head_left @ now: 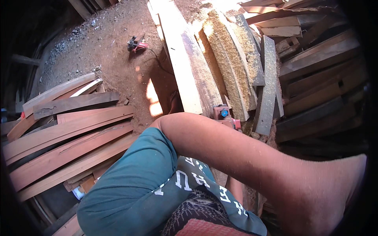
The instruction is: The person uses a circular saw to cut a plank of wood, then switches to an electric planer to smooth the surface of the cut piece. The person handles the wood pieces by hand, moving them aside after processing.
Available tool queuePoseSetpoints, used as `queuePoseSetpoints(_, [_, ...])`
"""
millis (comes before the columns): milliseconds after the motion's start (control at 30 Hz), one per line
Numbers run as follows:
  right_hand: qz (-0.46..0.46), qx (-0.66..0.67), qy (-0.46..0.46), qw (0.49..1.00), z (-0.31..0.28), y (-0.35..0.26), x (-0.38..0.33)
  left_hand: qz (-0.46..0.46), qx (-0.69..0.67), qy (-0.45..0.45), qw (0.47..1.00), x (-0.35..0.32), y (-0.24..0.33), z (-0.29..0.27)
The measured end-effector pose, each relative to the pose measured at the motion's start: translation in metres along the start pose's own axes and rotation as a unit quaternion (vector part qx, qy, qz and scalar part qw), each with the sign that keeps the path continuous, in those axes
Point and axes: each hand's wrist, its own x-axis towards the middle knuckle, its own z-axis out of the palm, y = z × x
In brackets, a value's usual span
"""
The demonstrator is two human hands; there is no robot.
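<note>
Neither my left hand nor my right hand can be made out. A bare limb, seemingly my bent leg (228, 147), comes out of teal cloth with white lettering (126, 181) and crosses the view to the right. Below it shows a small strip of skin (235, 188); whether arm or leg, I cannot tell. Just beyond the limb sits a red power tool (221, 112) with a blue round knob, its lower part hidden. It lies by the near end of a long pale plank (181, 59).
Curved, rough-faced timbers (228, 51) lie beside the plank. More boards are piled at right (315, 70), and reddish planks (71, 133) are stacked at left. A second red and dark power tool (138, 45) with a cord rests on the dirt floor (114, 51).
</note>
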Motion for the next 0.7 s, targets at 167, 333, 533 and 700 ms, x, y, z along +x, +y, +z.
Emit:
queuePoseSetpoints(167, [0.005, -0.001, -0.003, 1.0, 0.0, 0.002, 0.001, 0.0, -0.005, 0.052, 0.999, -0.027, 0.037, -0.015])
queuePoseSetpoints(333, [0.01, -0.005, -0.003, 1.0, 0.001, 0.004, 0.003, 0.001, -0.03, 0.089, 0.996, -0.044, 0.061, -0.024])
queuePoseSetpoints(533, [0.002, -0.014, -0.014, 1.0, 0.004, 0.003, 0.009, 0.047, -0.011, 0.071, 0.996, -0.032, 0.065, -0.015])
queuePoseSetpoints(700, [-0.002, -0.016, -0.008, 1.0, 0.002, 0.001, 0.012, 0.046, -0.039, 0.145, 0.988, -0.042, 0.074, -0.009])
